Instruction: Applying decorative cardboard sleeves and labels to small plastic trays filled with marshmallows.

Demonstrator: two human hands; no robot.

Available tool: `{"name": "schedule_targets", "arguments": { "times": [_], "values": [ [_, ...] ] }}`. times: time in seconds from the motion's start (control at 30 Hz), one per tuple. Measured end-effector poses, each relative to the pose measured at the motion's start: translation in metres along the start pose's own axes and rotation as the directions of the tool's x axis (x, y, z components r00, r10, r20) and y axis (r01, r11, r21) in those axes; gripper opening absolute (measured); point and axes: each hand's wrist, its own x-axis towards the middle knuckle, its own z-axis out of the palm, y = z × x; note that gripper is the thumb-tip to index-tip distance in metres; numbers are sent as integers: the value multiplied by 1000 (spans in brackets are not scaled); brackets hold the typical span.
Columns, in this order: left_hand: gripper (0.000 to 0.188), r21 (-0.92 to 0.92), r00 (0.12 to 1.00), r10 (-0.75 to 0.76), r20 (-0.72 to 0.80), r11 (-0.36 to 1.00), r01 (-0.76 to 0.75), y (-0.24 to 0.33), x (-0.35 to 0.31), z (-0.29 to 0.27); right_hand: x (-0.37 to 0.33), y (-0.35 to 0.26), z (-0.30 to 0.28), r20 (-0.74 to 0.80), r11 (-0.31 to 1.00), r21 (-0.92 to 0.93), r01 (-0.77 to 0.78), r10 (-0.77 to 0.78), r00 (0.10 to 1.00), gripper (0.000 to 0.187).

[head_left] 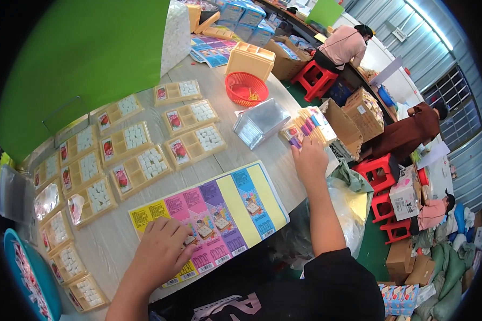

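Observation:
A sheet of coloured label stickers lies on the table in front of me, with yellow, pink, purple and blue strips. My left hand rests on its lower left part, fingers curled; a small greyish bit shows by the fingertips, too small to name. At the table's right edge, my right hand has its fingers closed at a row of slim cream cases with coloured labels; which one it grips is partly hidden. Beside them sits a stack of clear plastic sleeves.
Several cream compartment trays with white blocks and strawberry cards cover the left side. Behind are a red basket and stacked cream trays. A teal tub stands lower left. Cartons and red stools stand rightward; people sit farther off.

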Motion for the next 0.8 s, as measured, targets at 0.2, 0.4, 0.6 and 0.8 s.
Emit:
{"name": "schedule_targets", "arguments": {
  "times": [0.2, 0.4, 0.6, 0.8],
  "values": [
    [23, 22, 1000, -14, 10, 1000, 14, 3, 4, -1, 3, 8, 6, 16, 1000, 1, -25, 24, 1000, 39],
    [25, 26, 1000, -15, 17, 1000, 15, 0, 8, -2, 14, 4, 7, 6, 998, 59, -12, 12, 1000, 39],
    [23, 7, 997, -41, 62, 999, 40, -9, 1, -1, 3, -3, 17, 2, 989, 150, 19, -19, 1000, 42],
    [20, -34, 998, 48, -36, 998, -50, -17, -6, 9, -20, -7, -41, -110, 908, 331, 256, -233, 966, 25]
  ]
}}
